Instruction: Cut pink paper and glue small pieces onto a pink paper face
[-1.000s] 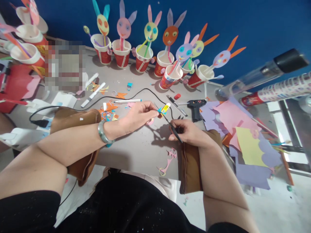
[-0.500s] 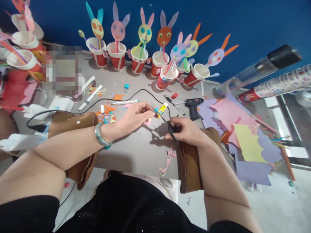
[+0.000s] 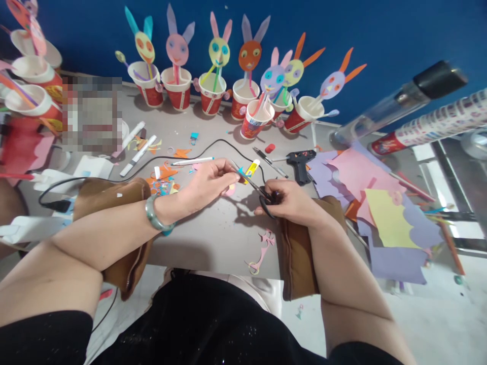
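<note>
While the right hand [image 3: 291, 203] grips scissors [image 3: 262, 191] — the left hand [image 3: 212, 181] pinches blue paper [image 3: 241, 171].

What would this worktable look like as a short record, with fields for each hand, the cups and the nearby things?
Left hand: pinching a small bright-blue paper piece
Right hand: holding black-handled metal scissors, blades at the paper piece
Back row: red-and-white paper cups with long-eared, round paper faces above
Right side: black plastic glue gun; scalloped yellow paper sheet
Beside left hand: slim white marker; orange paper scraps
</note>
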Available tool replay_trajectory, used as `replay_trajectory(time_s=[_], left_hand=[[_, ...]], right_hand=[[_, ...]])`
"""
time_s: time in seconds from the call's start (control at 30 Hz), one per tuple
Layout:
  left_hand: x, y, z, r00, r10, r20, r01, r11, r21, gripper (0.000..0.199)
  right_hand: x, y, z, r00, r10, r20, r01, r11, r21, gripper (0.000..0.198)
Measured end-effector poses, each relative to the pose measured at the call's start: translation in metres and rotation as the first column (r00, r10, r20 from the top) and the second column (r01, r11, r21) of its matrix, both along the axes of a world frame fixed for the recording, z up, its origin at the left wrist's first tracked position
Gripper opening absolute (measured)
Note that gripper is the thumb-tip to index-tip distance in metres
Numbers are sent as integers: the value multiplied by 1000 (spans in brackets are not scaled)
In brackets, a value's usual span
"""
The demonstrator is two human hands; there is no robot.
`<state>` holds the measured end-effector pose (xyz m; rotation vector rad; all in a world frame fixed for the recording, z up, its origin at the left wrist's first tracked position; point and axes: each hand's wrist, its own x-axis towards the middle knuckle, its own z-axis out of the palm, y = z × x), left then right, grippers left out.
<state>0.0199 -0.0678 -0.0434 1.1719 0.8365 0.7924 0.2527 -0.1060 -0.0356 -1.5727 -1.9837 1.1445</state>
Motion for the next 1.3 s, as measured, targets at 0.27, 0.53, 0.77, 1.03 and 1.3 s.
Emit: replay_trajectory(time_s=[0.27, 0.53, 0.77, 1.03, 1.3], left_hand=[[1, 1, -1, 1000, 7, 5, -7, 1000, 6, 8], [0, 1, 0, 1000, 10, 3, -10, 1000, 5, 9], [0, 1, 0, 1000, 0, 16, 0, 1000, 9, 9], [0, 1, -2, 1000, 1, 5, -1, 1000, 16, 10], [0, 1, -4, 1000, 8, -17, -8, 1000, -10, 9]], right_hand=[[0, -1, 0, 999, -18, -31, 18, 1000, -18, 59], [-1, 0, 2, 998, -36, -44, 34, 999, -33, 55], [-3, 0, 2, 996, -63, -67, 60, 997, -39, 52], [-3, 0, 1, 995, -64, -77, 60, 997, -51, 53], [-3, 0, 0, 993, -66, -98, 60, 996, -65, 52]])
